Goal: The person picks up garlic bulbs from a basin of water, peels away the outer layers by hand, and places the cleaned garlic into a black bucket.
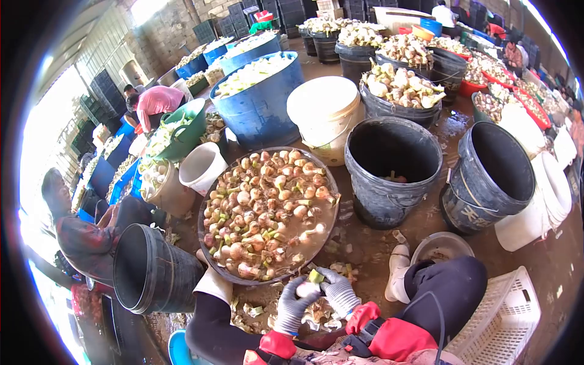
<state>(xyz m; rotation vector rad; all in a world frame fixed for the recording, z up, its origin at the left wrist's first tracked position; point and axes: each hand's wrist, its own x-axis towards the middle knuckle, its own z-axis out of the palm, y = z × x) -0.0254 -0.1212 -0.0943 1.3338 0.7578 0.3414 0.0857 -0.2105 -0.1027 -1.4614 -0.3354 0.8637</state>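
My left hand (293, 305), in a grey striped glove, is closed around a peeled white garlic bulb (307, 288) with a short green stem. From the other side, my right hand (340, 292), gloved alike, grips the bulb near its stem; the fingers partly hide what lies between them. Both hands are over my lap, close to the near rim of a wide, dark basin (336, 210). Many unpeeled garlic bulbs (261, 198) sit in brownish water inside it. Peeled skins (317, 313) lie on the ground below my hands.
Dark buckets (389, 191) stand beyond the basin and another (167, 267) lies tilted at left. A white perforated crate (511, 313) and a small bowl (441, 243) are at right. A seated person (85, 237) is at left; tubs of garlic (255, 115) fill the back.
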